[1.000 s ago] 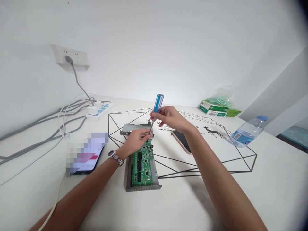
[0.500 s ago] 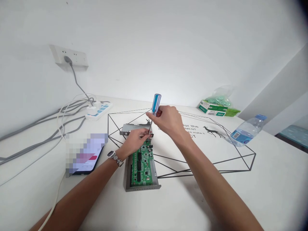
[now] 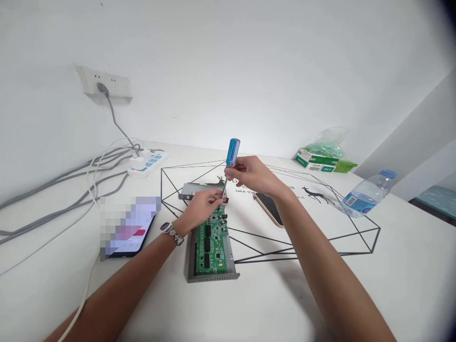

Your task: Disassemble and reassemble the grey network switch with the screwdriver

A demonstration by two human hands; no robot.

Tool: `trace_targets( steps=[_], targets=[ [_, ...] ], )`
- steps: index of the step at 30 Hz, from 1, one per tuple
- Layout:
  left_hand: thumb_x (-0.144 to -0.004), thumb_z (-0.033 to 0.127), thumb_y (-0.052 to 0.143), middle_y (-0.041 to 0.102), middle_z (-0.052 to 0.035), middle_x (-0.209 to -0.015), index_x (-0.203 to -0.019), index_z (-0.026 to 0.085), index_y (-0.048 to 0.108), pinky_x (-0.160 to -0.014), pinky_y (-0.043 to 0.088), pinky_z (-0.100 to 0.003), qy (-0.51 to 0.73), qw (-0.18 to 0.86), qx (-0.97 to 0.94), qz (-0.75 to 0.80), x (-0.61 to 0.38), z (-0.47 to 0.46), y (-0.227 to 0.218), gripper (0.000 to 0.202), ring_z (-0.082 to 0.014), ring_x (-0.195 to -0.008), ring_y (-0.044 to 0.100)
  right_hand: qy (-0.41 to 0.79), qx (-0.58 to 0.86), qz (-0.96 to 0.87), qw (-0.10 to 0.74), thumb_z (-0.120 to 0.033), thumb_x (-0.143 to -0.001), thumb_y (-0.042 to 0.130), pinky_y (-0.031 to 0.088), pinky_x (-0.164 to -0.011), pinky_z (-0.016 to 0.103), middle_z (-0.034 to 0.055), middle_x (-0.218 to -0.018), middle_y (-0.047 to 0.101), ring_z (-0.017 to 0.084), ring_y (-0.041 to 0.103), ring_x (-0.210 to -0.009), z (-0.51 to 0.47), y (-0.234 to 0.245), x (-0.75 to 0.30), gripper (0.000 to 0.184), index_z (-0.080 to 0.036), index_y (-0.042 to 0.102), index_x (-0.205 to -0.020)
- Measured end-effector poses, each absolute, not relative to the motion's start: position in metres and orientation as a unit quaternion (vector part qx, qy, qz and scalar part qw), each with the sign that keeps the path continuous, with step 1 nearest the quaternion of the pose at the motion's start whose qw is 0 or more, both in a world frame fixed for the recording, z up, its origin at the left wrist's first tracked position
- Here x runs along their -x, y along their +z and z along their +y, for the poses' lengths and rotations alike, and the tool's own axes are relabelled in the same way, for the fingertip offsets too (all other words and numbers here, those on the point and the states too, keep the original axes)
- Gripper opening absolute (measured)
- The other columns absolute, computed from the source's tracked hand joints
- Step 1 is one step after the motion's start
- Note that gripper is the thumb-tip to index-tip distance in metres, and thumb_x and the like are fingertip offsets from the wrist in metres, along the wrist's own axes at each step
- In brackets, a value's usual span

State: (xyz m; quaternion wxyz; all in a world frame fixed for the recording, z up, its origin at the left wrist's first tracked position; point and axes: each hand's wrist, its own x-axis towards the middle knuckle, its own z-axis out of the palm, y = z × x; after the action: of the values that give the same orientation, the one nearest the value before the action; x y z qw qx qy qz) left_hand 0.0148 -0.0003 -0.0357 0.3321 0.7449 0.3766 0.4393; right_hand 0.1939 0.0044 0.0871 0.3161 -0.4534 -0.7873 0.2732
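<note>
My right hand (image 3: 251, 175) grips the lower part of the blue clear handle of a screwdriver (image 3: 232, 153). The screwdriver stands nearly upright, its shaft pointing down at the far end of a green circuit board (image 3: 213, 242). That board lies in a long grey metal tray (image 3: 213, 277). My left hand (image 3: 202, 206) is closed in a pinch beside the shaft's lower end, low over the tray. What its fingertips hold, and the screwdriver's tip, are hidden. Behind the left hand lies a flat grey metal box-like piece (image 3: 195, 189).
A phone (image 3: 133, 232) with a blurred screen lies left. A dark-faced, cream-rimmed device (image 3: 272, 209) is partly behind my right forearm. A power strip (image 3: 147, 164) with cables stands back left, a water bottle (image 3: 368, 194) right, and green-white boxes (image 3: 315, 159) back right.
My right hand has shifted and turned slightly, its fingers lower on the screwdriver. The cream-rimmed device, hidden before, now shows beside the right forearm. The left hand stays at the shaft's lower end.
</note>
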Motion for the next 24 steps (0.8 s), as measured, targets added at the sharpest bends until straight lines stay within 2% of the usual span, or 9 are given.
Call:
trace_targets(
  steps=[4,7,10,12,16,19,21,24],
  targets=[
    [-0.092,0.031,0.061,0.078,-0.0094,-0.105,-0.107,0.016,0.070,-0.091,0.057,-0.037,0.435,0.338,-0.745,0.376,-0.015,-0.001,-0.035,0.023,-0.0230,-0.097,0.073,0.372,0.408,-0.770,0.320,-0.034,-0.085,0.068,0.058,-0.073,0.032,0.0099,-0.102,0.073,0.020,0.067,-0.095,0.007,0.087,-0.197,0.018,-0.018,0.069,-0.093],
    [-0.093,0.032,0.060,0.078,-0.0092,-0.104,-0.105,0.017,0.070,-0.091,0.057,-0.037,0.438,0.336,-0.743,0.378,-0.015,0.000,-0.036,0.022,-0.0233,-0.096,0.073,0.344,0.432,-0.759,0.344,-0.040,-0.081,0.074,0.058,-0.065,0.031,0.0084,-0.096,0.072,0.019,0.067,-0.085,0.009,0.082,-0.196,0.026,-0.019,0.067,-0.095],
    [-0.093,0.033,0.059,0.078,-0.0094,-0.103,-0.105,0.016,0.070,-0.091,0.057,-0.037,0.443,0.336,-0.742,0.374,-0.015,0.001,-0.038,0.024,-0.0238,-0.096,0.073,0.300,0.464,-0.753,0.357,-0.043,-0.078,0.077,0.056,-0.057,0.031,0.0071,-0.083,0.069,0.017,0.066,-0.073,0.011,0.076,-0.194,0.031,-0.017,0.062,-0.085],
    [-0.093,0.034,0.059,0.078,-0.0093,-0.103,-0.106,0.016,0.070,-0.091,0.057,-0.038,0.443,0.336,-0.743,0.372,-0.016,0.001,-0.038,0.025,-0.0241,-0.096,0.073,0.307,0.459,-0.756,0.351,-0.042,-0.080,0.075,0.056,-0.058,0.031,0.0077,-0.082,0.069,0.018,0.066,-0.074,0.012,0.075,-0.193,0.029,-0.016,0.061,-0.080],
    [-0.092,0.035,0.061,0.077,-0.0087,-0.102,-0.104,0.017,0.070,-0.091,0.057,-0.037,0.440,0.335,-0.743,0.377,-0.015,0.002,-0.038,0.023,-0.0240,-0.096,0.073,0.376,0.414,-0.766,0.319,-0.037,-0.082,0.072,0.061,-0.070,0.032,0.0096,-0.097,0.073,0.021,0.069,-0.092,0.012,0.079,-0.195,0.022,-0.017,0.068,-0.090],
    [-0.092,0.033,0.062,0.077,-0.0082,-0.101,-0.101,0.017,0.070,-0.089,0.057,-0.037,0.440,0.333,-0.740,0.384,-0.015,0.002,-0.038,0.021,-0.0233,-0.095,0.073,0.394,0.399,-0.766,0.314,-0.038,-0.080,0.074,0.062,-0.072,0.032,0.0100,-0.111,0.071,0.023,0.068,-0.100,0.012,0.081,-0.198,0.029,-0.020,0.068,-0.102],
    [-0.092,0.032,0.062,0.077,-0.0082,-0.100,-0.099,0.017,0.071,-0.089,0.057,-0.037,0.442,0.328,-0.739,0.388,-0.016,0.002,-0.038,0.019,-0.0232,-0.095,0.072,0.378,0.411,-0.767,0.315,-0.038,-0.075,0.080,0.062,-0.067,0.031,0.0100,-0.112,0.071,0.023,0.069,-0.095,0.014,0.078,-0.199,0.036,-0.021,0.067,-0.104],
    [-0.092,0.032,0.062,0.076,-0.0081,-0.100,-0.098,0.016,0.071,-0.089,0.057,-0.037,0.444,0.326,-0.740,0.386,-0.016,0.001,-0.037,0.019,-0.0231,-0.095,0.072,0.375,0.433,-0.765,0.295,-0.035,-0.070,0.083,0.060,-0.059,0.030,0.0080,-0.094,0.071,0.019,0.068,-0.079,0.017,0.072,-0.198,0.031,-0.018,0.068,-0.090]
  ],
)
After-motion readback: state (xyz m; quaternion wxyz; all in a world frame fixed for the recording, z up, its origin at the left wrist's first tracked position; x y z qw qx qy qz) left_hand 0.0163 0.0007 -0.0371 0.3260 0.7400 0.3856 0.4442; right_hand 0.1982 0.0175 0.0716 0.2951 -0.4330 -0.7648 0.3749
